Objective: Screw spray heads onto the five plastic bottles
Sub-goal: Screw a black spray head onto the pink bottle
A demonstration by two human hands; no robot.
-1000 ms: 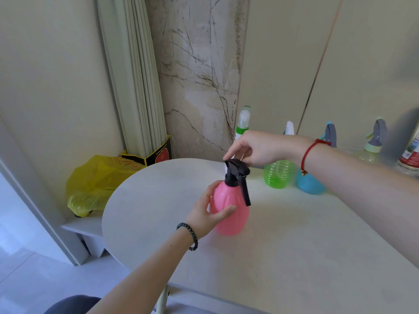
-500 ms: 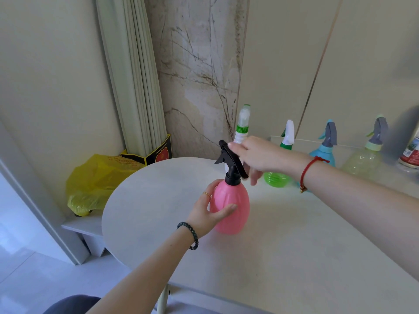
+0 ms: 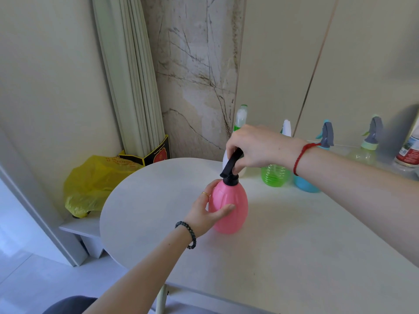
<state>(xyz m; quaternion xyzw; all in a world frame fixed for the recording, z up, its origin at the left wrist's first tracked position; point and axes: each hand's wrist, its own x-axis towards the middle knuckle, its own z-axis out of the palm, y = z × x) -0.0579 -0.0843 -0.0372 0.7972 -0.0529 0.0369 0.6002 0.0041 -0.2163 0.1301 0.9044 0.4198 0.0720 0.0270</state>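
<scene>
A pink bottle (image 3: 229,207) stands upright on the white table (image 3: 283,245). My left hand (image 3: 207,210) grips its left side, thumb across the front. A black spray head (image 3: 231,167) sits on the bottle's neck, and my right hand (image 3: 256,147) grips its upper part from above. Behind, along the wall, stand a white bottle with a green-and-white spray head (image 3: 240,117), a green bottle (image 3: 275,175) with a white head, a blue bottle (image 3: 305,185) with a grey head (image 3: 327,133), and a clear greenish bottle (image 3: 365,154) with a grey head.
A red-and-white labelled container (image 3: 408,152) stands at the far right edge. A yellow plastic bag (image 3: 95,182) lies on a low ledge left of the table. Folded beige panels in a black-and-yellow box (image 3: 156,152) lean in the corner.
My right hand has turned the black spray head on the pink bottle; its trigger swung from the front right round to the back. My left hand kept its grip on the bottle.
</scene>
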